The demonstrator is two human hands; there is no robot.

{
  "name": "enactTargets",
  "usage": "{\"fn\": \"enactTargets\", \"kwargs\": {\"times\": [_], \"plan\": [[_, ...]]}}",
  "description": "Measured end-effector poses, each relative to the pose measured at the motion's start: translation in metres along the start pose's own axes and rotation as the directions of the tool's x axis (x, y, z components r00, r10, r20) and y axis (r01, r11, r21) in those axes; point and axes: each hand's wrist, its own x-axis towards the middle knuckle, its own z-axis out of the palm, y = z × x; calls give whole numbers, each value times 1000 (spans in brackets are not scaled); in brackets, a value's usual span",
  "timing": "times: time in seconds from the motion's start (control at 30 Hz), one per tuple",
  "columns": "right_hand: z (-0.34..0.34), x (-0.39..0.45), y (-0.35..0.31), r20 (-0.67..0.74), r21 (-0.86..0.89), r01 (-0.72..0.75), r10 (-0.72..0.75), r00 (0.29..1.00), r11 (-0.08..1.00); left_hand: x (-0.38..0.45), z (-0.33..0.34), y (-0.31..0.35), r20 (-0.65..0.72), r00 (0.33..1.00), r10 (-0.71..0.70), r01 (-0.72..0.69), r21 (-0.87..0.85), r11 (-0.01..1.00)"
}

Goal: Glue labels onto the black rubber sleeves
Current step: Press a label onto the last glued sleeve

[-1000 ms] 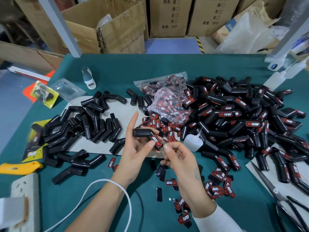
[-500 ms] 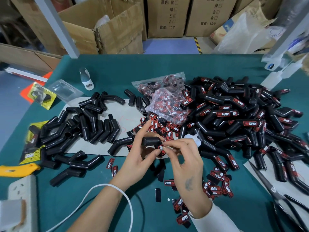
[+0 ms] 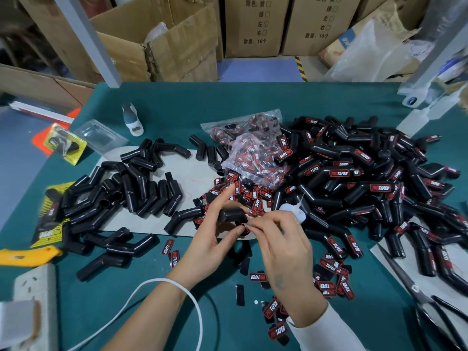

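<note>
Left hand (image 3: pixel 210 239) grips a black rubber sleeve (image 3: pixel 231 215) w/ thumb and curled fingers, index finger raised, just above the near-centre of the green worktop (image 3: pixel 253 105). Right hand (image 3: pixel 283 239) pinches a red-and-black label (image 3: pixel 245 226) at the sleeve's lower end, fingertips touching the rubber. Label is mostly hidden by fingers, so can't tell if it sits flat yet.

Step in hand, by the look of it: seating the label on the sleeve. Whether glue is already on it isn't visible. A small white squeeze bottle (image 3: pixel 291 211), prob. the glue, lies just beyond the right hand, against the finished pile.

Unlabelled sleeves (image 3: pixel 131 193) lie heaped toward the left edge, partly on a pale sheet (image 3: pixel 200 171). Labelled sleeves (image 3: pixel 367 178) fill the right side in a far bigger heap, so the job looks well past halfway. Loose labels (image 3: pixel 329 277) are scattered near the front edge by the right wrist, more spilling from a clear bag (image 3: pixel 253 153) at centre.

Next move likely calls for firm, even pressure along the label so it follows the curved rubber w/o lifting at the corners, then a drop onto the right-hand heap and a fresh sleeve from the left. Risk: label skews or glue smears onto fingers.
</note>
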Motion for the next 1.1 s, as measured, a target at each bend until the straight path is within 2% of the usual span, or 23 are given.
{"fn": "enactTargets", "kwargs": {"times": [0.13,0.23,0.3,0.37,0.43,0.53,0.63,0.7,0.87,1.1], "plan": [[-1,0,1,19,-23,47,-47,999,999,1,0,1,-28,1000,-6,4,-79,997],[-5,2,-1,6,39,15,-15,1000,999,4,1,4,-78,997,-19,4,-194,981],[-11,4,-5,-10,166,-51,54,999,985,5,0,7,-140,989,-41,4,-255,967],[-19,6,-11,4,355,-201,213,977,913,6,0,10,-211,974,-87,18,-310,950],[-25,9,-18,90,552,-383,403,911,740,6,0,12,-270,953,-136,31,-361,932],[-27,12,-25,250,758,-529,579,776,381,4,4,15,-315,936,-155,33,-360,932],[-15,12,-33,396,811,-580,660,639,75,0,10,18,-326,934,-149,30,-343,939],[-6,11,-39,441,811,-584,689,576,-30,-1,14,21,-327,932,-153,34,-344,938],[5,12,-43,472,797,-600,697,540,-75,-2,16,28,-298,938,-179,47,-400,915],[4,13,-32,458,787,-617,688,562,-20,-1,11,31,-262,947,-185,74,-383,921]]}}
